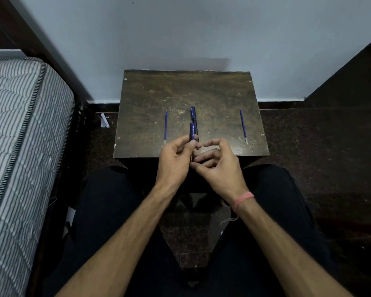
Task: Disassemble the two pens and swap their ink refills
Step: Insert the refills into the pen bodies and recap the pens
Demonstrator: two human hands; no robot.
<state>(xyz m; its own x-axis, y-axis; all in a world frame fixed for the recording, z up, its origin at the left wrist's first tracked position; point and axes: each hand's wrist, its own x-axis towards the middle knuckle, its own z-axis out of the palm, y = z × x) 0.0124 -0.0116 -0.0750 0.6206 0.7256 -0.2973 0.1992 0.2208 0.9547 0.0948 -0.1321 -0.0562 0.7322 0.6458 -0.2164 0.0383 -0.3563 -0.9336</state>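
Note:
Two thin blue ink refills lie on the small dark wooden table: one refill at the left, the other refill at the right. A dark blue pen barrel rests at the table's middle. My left hand grips a second dark blue pen barrel upright above the table's near edge. My right hand sits beside it with fingers curled, thumb and forefinger close together near the barrel's lower end. Whether it holds a small part is hidden.
A striped mattress stands at the left. A pale wall backs the table. Dark floor surrounds it, with a scrap of white paper at the left. My legs in dark trousers are below.

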